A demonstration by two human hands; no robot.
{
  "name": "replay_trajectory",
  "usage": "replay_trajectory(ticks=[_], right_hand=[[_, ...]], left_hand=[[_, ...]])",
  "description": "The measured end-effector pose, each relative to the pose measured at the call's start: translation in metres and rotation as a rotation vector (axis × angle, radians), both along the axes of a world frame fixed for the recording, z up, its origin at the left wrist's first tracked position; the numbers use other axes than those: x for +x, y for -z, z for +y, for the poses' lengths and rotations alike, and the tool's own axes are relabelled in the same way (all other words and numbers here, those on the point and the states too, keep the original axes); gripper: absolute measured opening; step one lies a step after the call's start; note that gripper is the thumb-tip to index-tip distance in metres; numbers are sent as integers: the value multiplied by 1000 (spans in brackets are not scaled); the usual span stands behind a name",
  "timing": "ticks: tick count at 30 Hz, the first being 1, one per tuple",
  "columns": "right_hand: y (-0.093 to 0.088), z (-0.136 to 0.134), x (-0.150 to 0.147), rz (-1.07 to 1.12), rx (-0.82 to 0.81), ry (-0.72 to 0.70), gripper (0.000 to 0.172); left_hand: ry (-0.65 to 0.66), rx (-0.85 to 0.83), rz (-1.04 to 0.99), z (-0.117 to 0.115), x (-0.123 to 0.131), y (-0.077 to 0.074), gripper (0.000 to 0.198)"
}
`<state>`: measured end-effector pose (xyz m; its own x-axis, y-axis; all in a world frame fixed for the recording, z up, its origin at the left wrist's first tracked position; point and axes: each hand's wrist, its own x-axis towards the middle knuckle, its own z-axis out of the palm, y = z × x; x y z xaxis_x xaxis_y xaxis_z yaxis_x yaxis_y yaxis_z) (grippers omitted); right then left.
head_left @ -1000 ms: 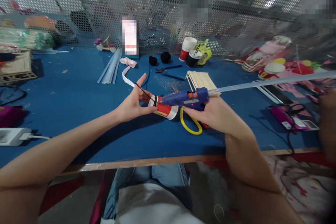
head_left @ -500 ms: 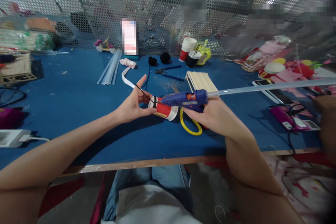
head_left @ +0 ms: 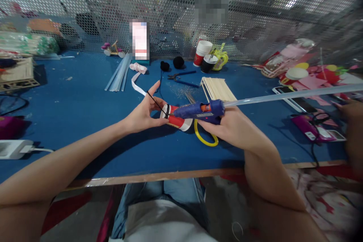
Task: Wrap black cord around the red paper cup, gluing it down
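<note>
Lying tilted on its side, a red and white paper cup point(head_left: 176, 121) is gripped at its left end by my left hand point(head_left: 147, 112). Black yarn point(head_left: 154, 100) runs from the raised index finger of that hand to the cup, where some is wound around it. My right hand point(head_left: 234, 124) is wrapped round a blue hot glue gun point(head_left: 198, 109). Its nozzle meets the cup beside the yarn, and a long clear glue stick point(head_left: 283, 95) sticks out of its back. Under the gun, scissors with a yellow handle point(head_left: 206, 141) lie partly hidden.
Pliers point(head_left: 184, 77), black yarn balls point(head_left: 178, 62), a stick panel point(head_left: 218, 87) and spare glue sticks point(head_left: 119, 73) lie beyond my hands. Stacked paper cups point(head_left: 203, 51) stand near the mesh screen. Left is a power strip point(head_left: 14, 149); right, another person's hand point(head_left: 353, 115) near a phone point(head_left: 295, 98).
The glue gun and the cup's near end have shifted very slightly downward, with the nozzle still at the yarn. My left hand has hardly moved. At the right, the other person's hand has moved.
</note>
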<state>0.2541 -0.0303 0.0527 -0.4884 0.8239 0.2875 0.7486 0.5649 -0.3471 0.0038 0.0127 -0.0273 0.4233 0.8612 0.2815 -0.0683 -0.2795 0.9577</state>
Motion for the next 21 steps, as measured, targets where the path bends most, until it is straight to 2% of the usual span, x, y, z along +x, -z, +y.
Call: replay_trajectory(ticks=[2, 6, 8, 21], right_hand=[[0, 0, 0, -1, 0, 5, 24], [-1, 0, 0, 22, 23, -9, 43], [-2, -1, 0, 22, 24, -25, 46], [-6, -1, 0, -4, 54, -39, 34]], left_hand=[[4, 7, 18, 0, 0, 0, 116], [38, 36, 23, 1, -1, 1, 115], [52, 46, 11, 1, -1, 1, 115], [90, 168, 32, 2, -1, 3, 115]])
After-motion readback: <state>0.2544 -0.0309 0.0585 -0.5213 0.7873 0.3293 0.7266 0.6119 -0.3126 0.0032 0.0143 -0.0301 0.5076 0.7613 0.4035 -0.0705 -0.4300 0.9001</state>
